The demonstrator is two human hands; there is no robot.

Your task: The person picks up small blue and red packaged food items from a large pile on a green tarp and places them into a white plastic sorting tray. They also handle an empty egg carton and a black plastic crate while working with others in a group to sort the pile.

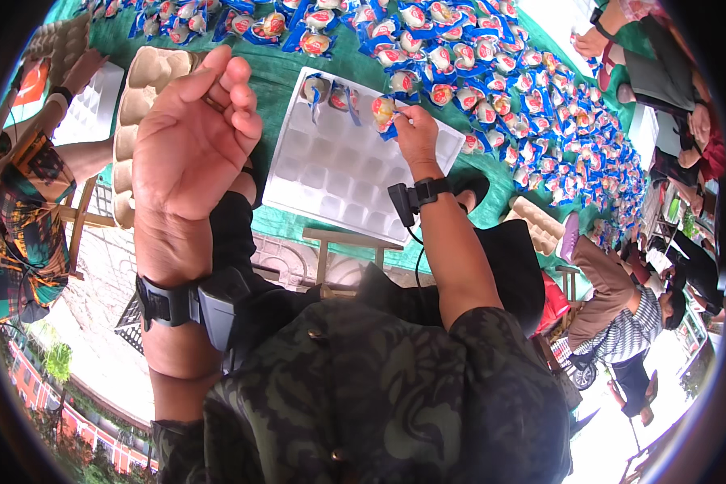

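A white plastic tray with rows of egg-sized cups (299, 157) lies before me on the green cloth. Two eggs in clear and blue wrappers sit in its far row, one at the corner (315, 89) and another beside it (342, 97). My right hand (417, 130) pinches the wrapper of another wrapped egg (383, 111) over the tray's far right part. My left hand (196, 133) is raised near the camera, left of the tray, palm showing and fingers loosely curled, with nothing in it. Both wrists wear black straps with devices.
Many wrapped eggs (538, 115) cover the green cloth (266, 78) beyond and to the right. A pulp egg tray (127, 130) stands at left, partly behind my left hand; another (535, 225) lies at right. Other people sit on both sides. A wooden stool (351, 239) is near the cloth's near edge.
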